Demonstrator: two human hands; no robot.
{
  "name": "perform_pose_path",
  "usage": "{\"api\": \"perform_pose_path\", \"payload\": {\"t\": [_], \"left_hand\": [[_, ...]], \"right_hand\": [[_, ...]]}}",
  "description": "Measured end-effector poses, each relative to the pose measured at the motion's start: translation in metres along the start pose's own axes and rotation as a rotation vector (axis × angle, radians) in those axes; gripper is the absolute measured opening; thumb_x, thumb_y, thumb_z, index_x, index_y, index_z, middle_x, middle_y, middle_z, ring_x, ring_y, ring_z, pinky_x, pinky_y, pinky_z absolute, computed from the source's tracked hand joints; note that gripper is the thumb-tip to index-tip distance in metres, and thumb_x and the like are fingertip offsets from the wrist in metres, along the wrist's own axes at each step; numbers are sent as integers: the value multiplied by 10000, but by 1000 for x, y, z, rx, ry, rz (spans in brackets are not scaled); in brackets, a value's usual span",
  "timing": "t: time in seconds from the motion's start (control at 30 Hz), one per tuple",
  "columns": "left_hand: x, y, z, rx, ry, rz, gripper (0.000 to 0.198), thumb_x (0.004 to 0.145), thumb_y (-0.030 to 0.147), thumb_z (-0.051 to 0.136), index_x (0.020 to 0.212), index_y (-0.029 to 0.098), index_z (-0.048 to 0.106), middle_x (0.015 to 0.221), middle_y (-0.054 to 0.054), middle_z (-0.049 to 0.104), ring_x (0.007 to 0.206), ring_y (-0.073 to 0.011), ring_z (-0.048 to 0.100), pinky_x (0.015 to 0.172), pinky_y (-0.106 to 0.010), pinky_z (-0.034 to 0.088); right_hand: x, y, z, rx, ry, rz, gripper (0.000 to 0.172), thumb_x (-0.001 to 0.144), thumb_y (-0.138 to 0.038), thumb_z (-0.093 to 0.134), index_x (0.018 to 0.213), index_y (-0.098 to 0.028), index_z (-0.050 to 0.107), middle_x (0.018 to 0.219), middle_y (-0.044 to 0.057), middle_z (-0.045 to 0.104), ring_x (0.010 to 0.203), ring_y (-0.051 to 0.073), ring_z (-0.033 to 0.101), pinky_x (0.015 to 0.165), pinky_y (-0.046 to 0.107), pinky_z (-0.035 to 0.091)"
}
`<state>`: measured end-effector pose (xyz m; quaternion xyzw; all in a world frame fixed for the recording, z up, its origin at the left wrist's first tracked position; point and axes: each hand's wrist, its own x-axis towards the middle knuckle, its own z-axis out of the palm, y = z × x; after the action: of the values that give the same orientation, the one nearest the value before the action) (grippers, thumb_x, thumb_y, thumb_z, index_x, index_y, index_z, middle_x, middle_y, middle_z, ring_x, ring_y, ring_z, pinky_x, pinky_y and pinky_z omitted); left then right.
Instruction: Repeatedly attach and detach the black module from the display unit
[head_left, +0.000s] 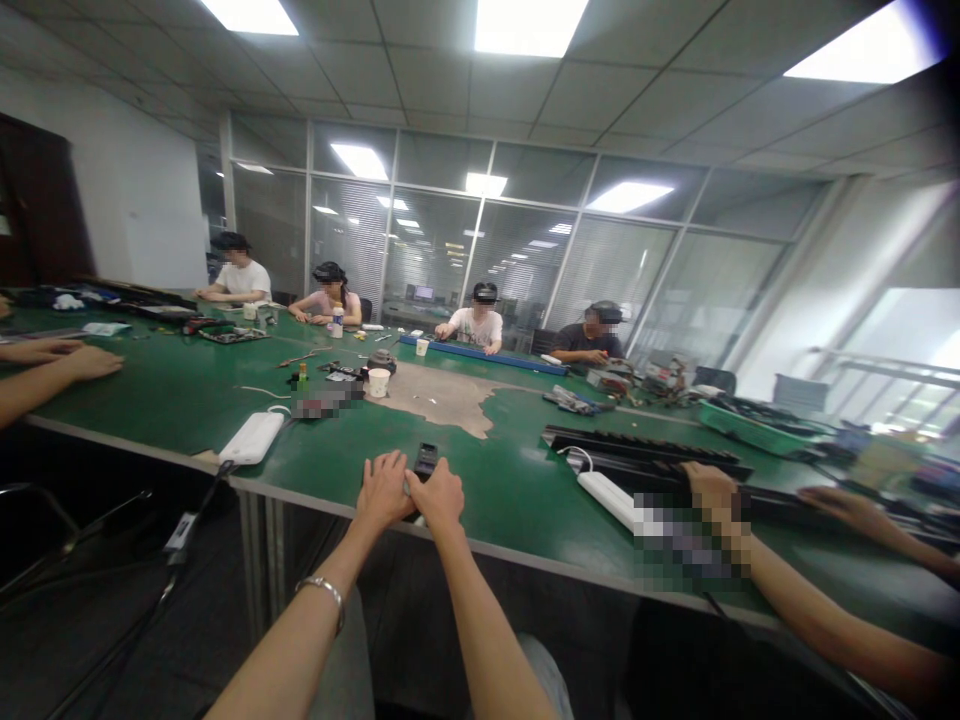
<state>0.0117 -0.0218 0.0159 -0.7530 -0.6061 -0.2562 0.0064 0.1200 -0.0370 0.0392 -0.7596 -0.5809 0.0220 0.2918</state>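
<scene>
A small black rectangular device (426, 457) stands out from between my two hands at the near edge of the green table (322, 460). My left hand (385, 490) is closed against its left side, fingers bent and pressed together. From the right, my right hand (438, 493) grips it, with the thumb towards the left hand. The lower part of the device is hidden behind my fingers, and its exact kind cannot be made out. A silver bracelet (324, 592) circles my left wrist.
A white power bank (253, 438) with a cable lies left; another white pack (606, 498) lies right. Beyond my hands stands a paper cup (379, 381) near a torn brown sheet (442, 395). A neighbour's hand (712, 490) rests by black rails (645, 450). Several people sit opposite.
</scene>
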Motion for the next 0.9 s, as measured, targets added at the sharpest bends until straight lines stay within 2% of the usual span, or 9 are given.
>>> {"api": "perform_pose_path", "payload": {"t": [0.23, 0.37, 0.5, 0.63, 0.77, 0.9], "left_hand": [[0, 1, -1, 3, -19, 6, 405, 868, 377, 454, 1221, 238, 597, 1428, -81, 450, 1313, -288, 337, 1126, -516, 191], [0, 0, -2, -17, -25, 13, 406, 833, 438, 527, 1198, 282, 614, 1427, -71, 447, 1315, -302, 333, 1122, -542, 173], [0, -1, -1, -36, -24, 24, 494, 778, 583, 587, 1195, 320, 627, 1428, -67, 445, 1325, -318, 319, 1121, -553, 165], [1, 0, -2, -46, -13, 27, 529, 740, 690, 584, 1109, 323, 681, 1427, -67, 448, 1327, -324, 320, 1121, -552, 167], [1, 1, -4, -41, -25, 26, 539, 727, 708, 590, 1098, 330, 689, 1437, -60, 441, 1321, -330, 329, 1121, -558, 160], [0, 1, -5, -39, -33, 39, 555, 740, 728, 556, 1110, 334, 684, 1443, -56, 434, 1321, -334, 326, 1118, -562, 163]], "right_hand": [[-6, 7, 7, 106, 116, -50, 437, 805, -551, 552, 1038, -185, 603, 971, 136, 689, 957, 279, 628, 791, 341, 420], [0, 2, -1, 205, 164, -91, 390, 816, -535, 548, 1004, -201, 619, 958, 107, 693, 937, 259, 620, 775, 313, 415], [8, 6, -15, 275, 245, -114, 413, 839, -547, 521, 1048, -205, 618, 963, 90, 688, 930, 241, 615, 791, 298, 414], [11, 35, -21, 225, 293, -68, 463, 842, -553, 516, 1107, -187, 616, 994, 108, 684, 943, 250, 613, 798, 307, 414], [6, 73, -14, 115, 274, 2, 489, 830, -540, 535, 1129, -163, 617, 1021, 137, 678, 975, 271, 606, 815, 329, 412], [1, 90, -4, 78, 313, -7, 576, 808, -520, 563, 1199, -96, 583, 1085, 198, 652, 1058, 301, 571, 886, 355, 396]]}}
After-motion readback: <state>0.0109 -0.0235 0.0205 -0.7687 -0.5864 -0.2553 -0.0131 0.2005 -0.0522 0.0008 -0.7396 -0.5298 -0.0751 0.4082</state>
